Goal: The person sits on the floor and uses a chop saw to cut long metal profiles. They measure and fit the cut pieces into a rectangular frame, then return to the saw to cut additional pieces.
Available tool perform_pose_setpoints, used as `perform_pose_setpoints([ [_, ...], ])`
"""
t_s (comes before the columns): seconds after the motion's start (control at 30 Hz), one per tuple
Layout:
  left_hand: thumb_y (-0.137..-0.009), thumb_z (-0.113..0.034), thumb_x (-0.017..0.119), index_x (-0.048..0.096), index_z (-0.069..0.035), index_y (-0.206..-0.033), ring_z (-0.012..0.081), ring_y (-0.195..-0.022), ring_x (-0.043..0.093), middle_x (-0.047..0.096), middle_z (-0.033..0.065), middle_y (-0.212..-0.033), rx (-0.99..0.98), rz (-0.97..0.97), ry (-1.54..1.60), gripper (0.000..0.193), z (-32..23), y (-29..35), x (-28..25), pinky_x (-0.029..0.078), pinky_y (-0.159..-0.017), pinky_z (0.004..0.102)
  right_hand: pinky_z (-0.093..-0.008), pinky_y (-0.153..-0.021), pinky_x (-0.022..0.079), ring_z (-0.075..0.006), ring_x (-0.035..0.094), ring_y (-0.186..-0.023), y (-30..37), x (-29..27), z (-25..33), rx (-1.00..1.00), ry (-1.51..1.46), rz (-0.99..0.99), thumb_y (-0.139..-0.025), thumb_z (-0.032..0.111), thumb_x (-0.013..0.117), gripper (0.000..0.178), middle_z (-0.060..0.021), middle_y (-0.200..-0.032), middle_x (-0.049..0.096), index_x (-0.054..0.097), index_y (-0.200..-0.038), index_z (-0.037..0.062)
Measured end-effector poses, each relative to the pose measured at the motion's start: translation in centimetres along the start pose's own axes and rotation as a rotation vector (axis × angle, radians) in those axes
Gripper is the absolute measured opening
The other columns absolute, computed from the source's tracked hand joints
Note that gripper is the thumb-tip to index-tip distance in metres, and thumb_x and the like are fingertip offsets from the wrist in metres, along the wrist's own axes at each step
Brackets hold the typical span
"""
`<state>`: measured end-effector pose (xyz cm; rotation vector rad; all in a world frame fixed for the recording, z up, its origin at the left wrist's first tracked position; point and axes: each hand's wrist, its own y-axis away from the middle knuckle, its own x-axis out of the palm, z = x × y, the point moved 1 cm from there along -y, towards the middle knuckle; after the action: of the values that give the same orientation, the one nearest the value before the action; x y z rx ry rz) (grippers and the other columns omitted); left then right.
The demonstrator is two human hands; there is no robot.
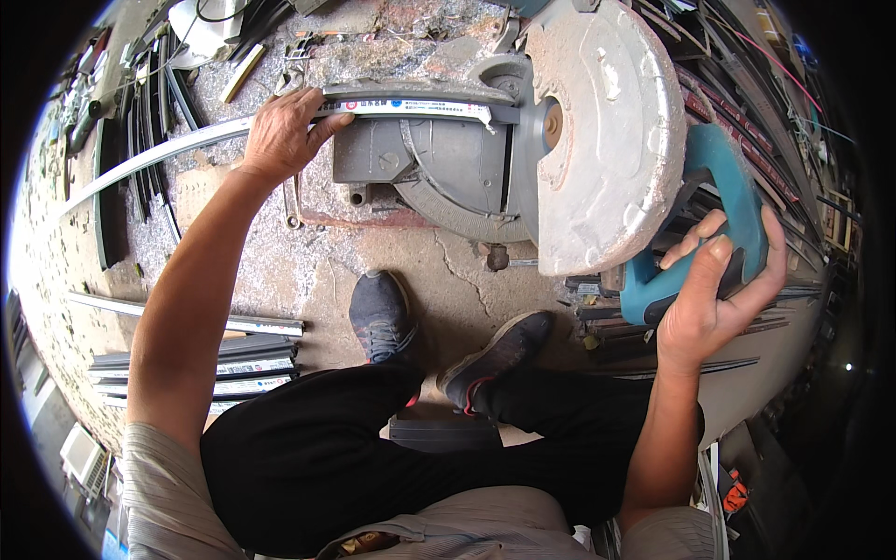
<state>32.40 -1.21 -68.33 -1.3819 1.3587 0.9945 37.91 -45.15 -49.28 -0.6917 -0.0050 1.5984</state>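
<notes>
My left hand grips a long metal profile covered in white printed film and holds it along the fence of a mitre saw. The profile runs off to the left past my wrist, and its other end lies on the grey saw base, close to the blade slot. My right hand is wrapped round the teal saw handle; its thumb rests on the inner side. A big grey, dust-coated blade guard stands between handle and profile and hides the blade.
Stacked film-wrapped profiles lie at left beside my leg. Dark strips lie farther left, and more profiles are heaped behind the saw at right. Metal chips cover the floor around the base. My shoes stand just in front of it.
</notes>
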Motion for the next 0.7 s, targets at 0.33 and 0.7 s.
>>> perform_pose_setpoints([
  [0.33, -0.105, -0.066, 0.058, 0.059, -0.005, -0.09, 0.0379, -0.085, 0.067, 0.065, 0.0149, -0.085, -0.023, 0.031, -0.003, 0.063, -0.3, -0.1, -0.4, 0.052, -0.081, 0.0488, -0.0299, -0.06, 0.054, -0.0156, 0.055, -0.071, 2.7, 0.3, -1.7, -0.036, -0.033, -0.015, -0.109, 0.007, 0.058, 0.055, -0.0171, -0.102, 0.063, 0.028, -0.155, -0.0004],
  [0.7, -0.104, -0.066, 0.058, 0.06, -0.005, -0.094, 0.038, -0.092, 0.067, 0.066, 0.014, -0.089, -0.012, 0.034, 0.009, 0.062, 0.0, -0.1, 0.0, 0.051, -0.084, 0.0495, -0.0272, -0.059, 0.055, -0.012, 0.058, -0.072, -2.7, -0.6, 1.8, 0.064, 0.023, 0.033, -0.11, 0.013, 0.061, 0.055, -0.013, -0.109, 0.067, 0.036, -0.157, -0.0011],
])
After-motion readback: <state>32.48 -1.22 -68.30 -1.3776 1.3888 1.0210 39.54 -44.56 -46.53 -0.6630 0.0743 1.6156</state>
